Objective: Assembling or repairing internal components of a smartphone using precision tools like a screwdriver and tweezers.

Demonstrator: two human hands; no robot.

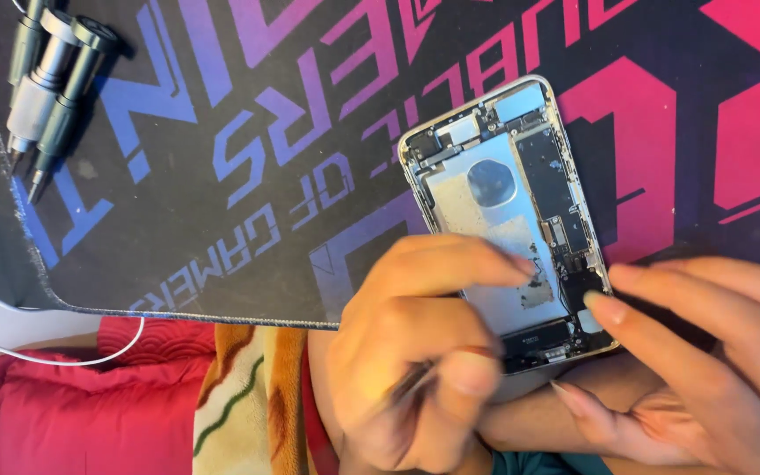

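While an opened smartphone (510, 224) lies face-up and screenless on a dark desk mat (222, 176) printed with pink, purple and blue lettering, it is worked on by two bare hands at its lower end. Beneath the mat's near edge, a red cushion (37, 396) and a striped cloth (248, 396) are seen, with a thin white cable (63, 359) trailing across them.

The phone's lower right corner is steadied by the right hand (705, 361), whose fingers are spread and laid flat against the frame rather than closed on anything. Just left of that touch, the left hand (415, 352) is curled, its forefinger stretched onto the bare metal backplate; a thin dark tool (411, 383) appears to be pinched between thumb and fingers, though it is blurred and its kind cannot be told.

The display and battery are judged already removed, leaving torn adhesive on the plate; the logic board, the small connectors and the bottom assembly are still seated, so much of the strip-down is judged left. Well away from both hands, up at the mat's far left corner, three metal screwdrivers (50, 79) lie untouched.
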